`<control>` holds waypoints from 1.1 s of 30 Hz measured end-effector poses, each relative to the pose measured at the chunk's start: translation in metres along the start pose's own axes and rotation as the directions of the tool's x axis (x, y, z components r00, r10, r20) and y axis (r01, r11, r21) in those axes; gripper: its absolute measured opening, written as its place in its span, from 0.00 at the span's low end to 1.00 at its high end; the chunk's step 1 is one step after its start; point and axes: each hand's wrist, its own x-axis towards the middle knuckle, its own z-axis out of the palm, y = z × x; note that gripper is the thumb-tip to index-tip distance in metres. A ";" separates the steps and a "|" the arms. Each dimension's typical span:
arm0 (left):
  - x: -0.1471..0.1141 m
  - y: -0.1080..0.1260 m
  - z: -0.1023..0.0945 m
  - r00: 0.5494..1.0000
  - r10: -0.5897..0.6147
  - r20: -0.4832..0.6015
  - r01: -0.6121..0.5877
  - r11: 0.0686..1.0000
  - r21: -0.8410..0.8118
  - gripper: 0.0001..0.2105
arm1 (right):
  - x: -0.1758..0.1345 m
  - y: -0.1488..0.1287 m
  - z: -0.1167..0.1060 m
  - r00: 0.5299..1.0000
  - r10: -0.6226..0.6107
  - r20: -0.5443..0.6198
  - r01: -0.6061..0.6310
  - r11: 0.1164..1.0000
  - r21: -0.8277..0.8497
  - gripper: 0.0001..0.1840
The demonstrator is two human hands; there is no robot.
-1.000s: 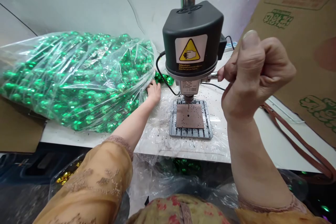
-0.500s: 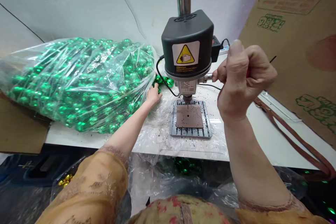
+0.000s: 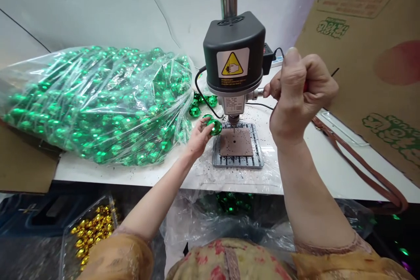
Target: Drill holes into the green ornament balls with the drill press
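Note:
Between the fingers of my left hand [image 3: 198, 138] is a shiny green faceted ball [image 3: 215, 127], held just left of the drill press base [image 3: 216, 159]. My right hand [image 3: 300, 92] is closed around the feed handle [image 3: 259, 93] on the right of the black-hooded drill press [image 3: 234, 52]. Under its bit lies a brown square board [image 3: 241, 146] with a small hole, sprinkled with dark shavings. A few loose green balls [image 3: 194, 111] sit by the mouth of a big clear plastic bag [image 3: 108, 109] filled with the same balls.
A cardboard box [image 3: 370, 65] stands at the right, with a brown strap [image 3: 354, 162] on the white table [image 3: 98, 174] before it. Below the table edge are a clear container of gold balls [image 3: 95, 229] and plastic sheeting with more green balls [image 3: 232, 203].
My left hand has come away from the bag mouth toward the drill press and now shows a green ball in its fingers. My right hand stays on the handle.

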 end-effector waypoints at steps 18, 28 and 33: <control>0.001 -0.052 0.018 0.953 0.157 0.257 -0.220 0.946 0.239 0.29 | -0.002 0.005 -0.002 0.999 -0.020 0.033 0.019 1.000 0.011 0.26; -0.014 -0.046 0.024 0.912 0.170 0.374 -0.306 0.889 0.341 0.29 | -0.003 0.004 -0.003 0.999 -0.036 0.035 0.035 0.999 0.029 0.24; -0.022 -0.045 0.029 0.925 0.169 0.340 -0.296 0.882 0.366 0.29 | -0.001 0.003 -0.002 0.999 -0.018 0.041 0.017 1.000 0.016 0.25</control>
